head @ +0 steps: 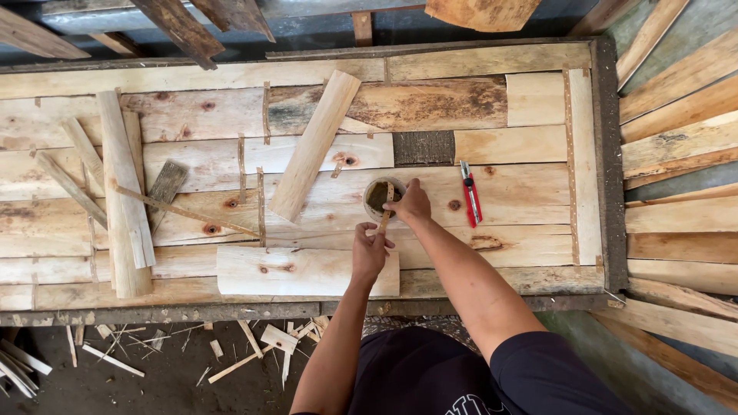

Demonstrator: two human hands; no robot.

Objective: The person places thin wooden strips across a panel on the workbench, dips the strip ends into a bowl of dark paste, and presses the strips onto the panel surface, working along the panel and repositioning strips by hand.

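Wooden stick (386, 215) dips into the small round pot (382, 196) — left hand (369, 252) pinches it shut. Right hand (410, 204) fingers curl on the pot's rim, steadying it.

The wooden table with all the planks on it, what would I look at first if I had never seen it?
Probably the two hands in the middle: the right hand rests on the rim of a small round pot, while the left hand holds a thin wooden stick that reaches into the pot. Next, the red cutter to the pot's right stands out against the pale boards, and a long plank lies slanted just left of the pot.
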